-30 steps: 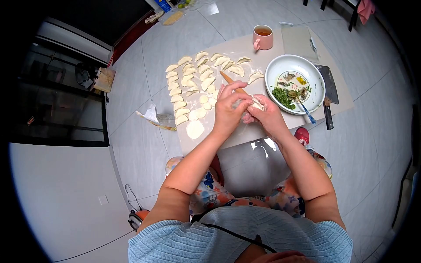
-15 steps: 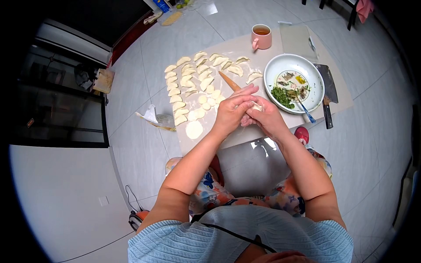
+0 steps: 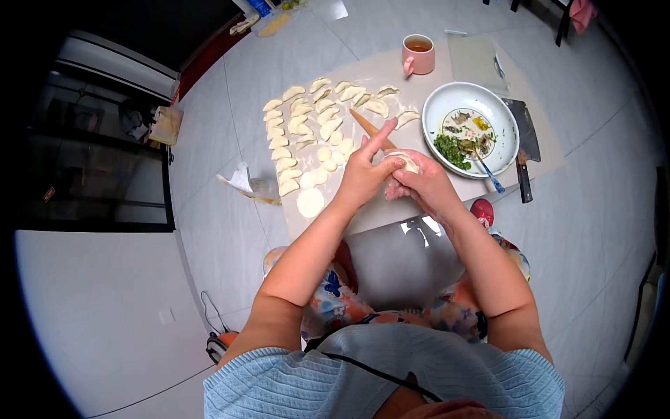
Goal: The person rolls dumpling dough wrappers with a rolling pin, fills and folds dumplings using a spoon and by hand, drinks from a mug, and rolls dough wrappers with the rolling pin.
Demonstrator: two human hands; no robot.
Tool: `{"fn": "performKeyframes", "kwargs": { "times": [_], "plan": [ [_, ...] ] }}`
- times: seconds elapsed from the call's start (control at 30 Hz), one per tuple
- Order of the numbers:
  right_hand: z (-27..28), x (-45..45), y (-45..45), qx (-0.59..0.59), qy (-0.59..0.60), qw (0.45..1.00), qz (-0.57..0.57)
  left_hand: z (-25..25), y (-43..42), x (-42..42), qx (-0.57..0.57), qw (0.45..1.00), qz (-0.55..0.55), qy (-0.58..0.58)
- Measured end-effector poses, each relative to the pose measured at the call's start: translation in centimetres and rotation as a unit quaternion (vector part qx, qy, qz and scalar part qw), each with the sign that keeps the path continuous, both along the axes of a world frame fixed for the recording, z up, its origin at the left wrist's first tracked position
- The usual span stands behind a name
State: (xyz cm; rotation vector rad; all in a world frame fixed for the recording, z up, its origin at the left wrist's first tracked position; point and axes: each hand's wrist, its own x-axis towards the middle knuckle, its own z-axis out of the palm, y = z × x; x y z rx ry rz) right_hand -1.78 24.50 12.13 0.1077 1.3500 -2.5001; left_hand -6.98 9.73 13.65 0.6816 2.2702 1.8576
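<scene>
Between my two hands is a folded dumpling [image 3: 405,163], partly covered by fingers. My left hand [image 3: 364,171] presses its edge with the thumb, and the index finger points out away from me. From the other side my right hand [image 3: 427,183] cups the dumpling, its thumb on the dough. Just beyond my hands a wooden rolling pin [image 3: 366,124] lies partly hidden on the board [image 3: 373,222]. Small dough discs [image 3: 324,155] and one rolled wrapper [image 3: 310,202] are left of my left hand. Rows of shaped dumplings [image 3: 298,126] lie past them.
Right of my hands stands a white bowl [image 3: 508,112] with green filling [image 3: 450,150] and a blue-handled spoon [image 3: 494,180]. A cleaver [image 3: 522,136] lies beside it. Further back are a pink mug [image 3: 420,63] and a clear glass-like sheet [image 3: 474,63].
My left hand has shifted slightly left and its index finger has stretched out, so more of the dumpling shows. My right hand still cups it. The view has moved a little.
</scene>
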Motion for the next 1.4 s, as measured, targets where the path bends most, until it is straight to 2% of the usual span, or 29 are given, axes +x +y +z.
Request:
{"fn": "performKeyframes", "kwargs": {
  "times": [0.03,0.07,0.27,0.33,0.47,0.53,0.67,0.77,0.83,0.87,0.9,0.93,0.97,1.03,1.1,1.23,1.3,1.4],
  "plan": [
    [-0.1,-0.2,0.1,0.001,0.002,1.000,0.000,0.2,0.0,-0.1,0.060,0.995,0.024,-0.082],
    [-0.4,-0.2,0.2,-0.002,0.009,1.000,-0.006,0.2,0.0,-0.1,0.060,0.995,0.024,-0.081],
    [-0.6,-0.4,0.1,-0.009,0.004,1.000,-0.015,-1.7,-0.7,-0.4,0.039,0.999,0.034,-0.006],
    [-0.7,-0.4,0.0,-0.006,-0.002,1.000,-0.011,-1.8,-0.9,-0.4,-0.019,0.995,0.043,0.089],
    [-0.9,-0.3,-0.2,0.007,-0.002,1.000,0.003,-1.3,-0.7,-0.2,-0.034,0.994,0.053,0.093],
    [-0.8,-0.4,-0.1,0.018,0.004,1.000,0.009,0.3,0.1,0.6,0.071,0.994,0.061,-0.063],
    [-0.4,-0.2,-0.3,0.034,0.006,0.999,0.020,-2.1,-0.6,-0.3,0.054,0.999,-0.007,-0.002],
    [-0.7,-0.2,0.0,0.052,0.007,0.999,0.006,-1.8,-0.6,-0.2,0.075,0.996,0.014,-0.051],
    [-0.7,-0.4,0.4,0.076,0.017,0.997,-0.002,-0.2,-0.3,-0.1,0.050,0.988,0.018,-0.147],
    [-0.5,-0.4,0.6,0.170,0.022,0.985,0.004,-0.3,-0.4,-0.1,0.050,0.988,0.017,-0.147],
    [-0.3,-0.4,0.8,0.263,0.027,0.964,0.011,-0.5,-0.4,0.0,0.070,0.975,-0.012,-0.213],
    [-0.5,-0.4,0.9,0.263,0.027,0.964,0.011,-0.6,-0.4,0.0,0.089,0.955,-0.041,-0.278],
    [-0.8,-0.5,1.0,0.276,0.042,0.960,-0.017,-0.6,-0.4,0.1,0.089,0.955,-0.040,-0.279],
    [-0.9,-0.5,1.2,0.290,0.057,0.954,-0.045,-0.4,-0.2,0.2,0.145,0.930,0.003,-0.337],
    [-0.6,-0.5,1.3,0.236,0.063,0.965,-0.096,-0.3,0.2,0.4,0.163,0.928,0.016,-0.334],
    [-1.2,-0.7,1.3,0.274,0.133,0.939,-0.161,-0.8,0.6,0.8,0.183,0.935,0.016,-0.303],
    [-0.9,-0.6,1.1,0.359,0.226,0.883,-0.202,-1.0,0.8,1.0,0.158,0.950,0.034,-0.268],
    [-1.2,-0.6,0.4,0.376,0.262,0.854,-0.247,-0.8,1.1,1.6,0.109,0.974,0.054,-0.192]
  ]
}}
